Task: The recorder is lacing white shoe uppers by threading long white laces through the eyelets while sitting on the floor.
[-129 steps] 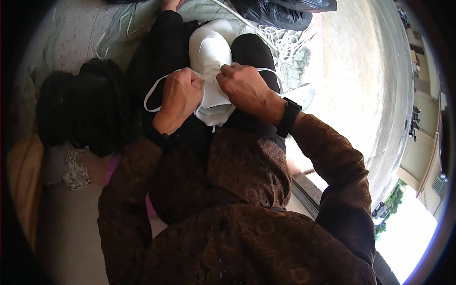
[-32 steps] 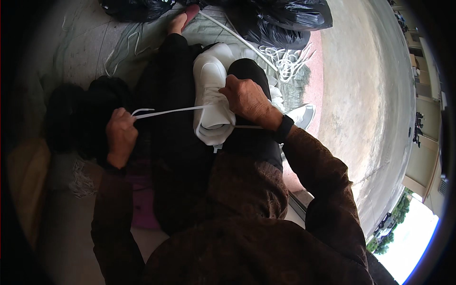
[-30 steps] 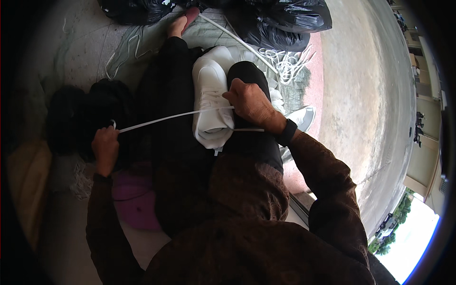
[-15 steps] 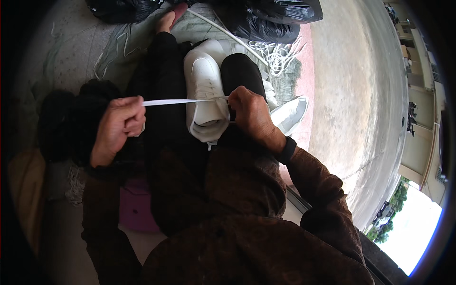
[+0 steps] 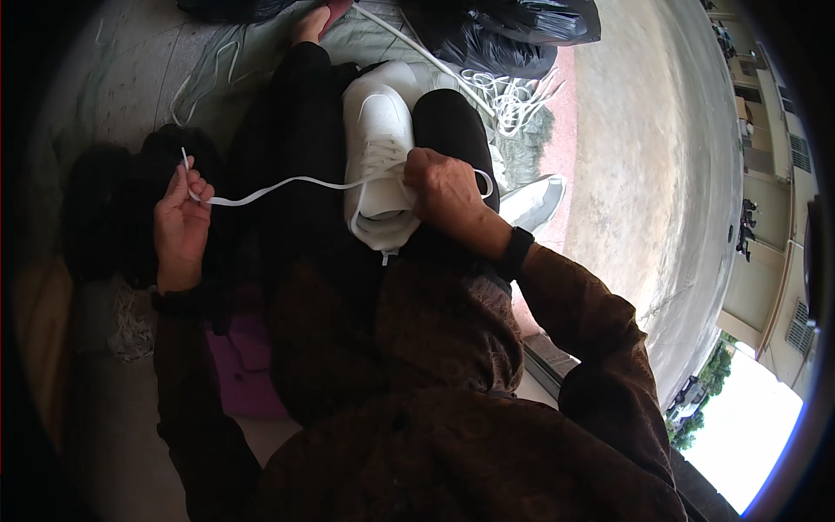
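Observation:
A white lace-up shoe [image 5: 379,113] lies between my knees, toe pointing away from me and its opening toward me. From its eyelets a white shoelace [image 5: 296,180] runs slack to the left. My left hand [image 5: 184,213] pinches that lace near its end, and the tip sticks up past the fingers. At the shoe's right side my right hand [image 5: 442,187] is closed by the upper eyelets, gripping the lace there. A loop of lace shows just right of its knuckles. What lies under the right fingers is hidden.
Another white shoe [image 5: 532,205] lies right of my knee. Beyond it are a heap of white laces [image 5: 513,103] and black plastic bags [image 5: 509,39]. A pale pole [image 5: 417,54] slants past my feet. Dark fuzzy bundles [image 5: 113,209] and a purple object [image 5: 243,374] sit at left.
My left hand has moved left and turned upward, sliding to the lace's end. The lace, taut before, now sags. My right hand has shifted slightly left and up over the shoe.

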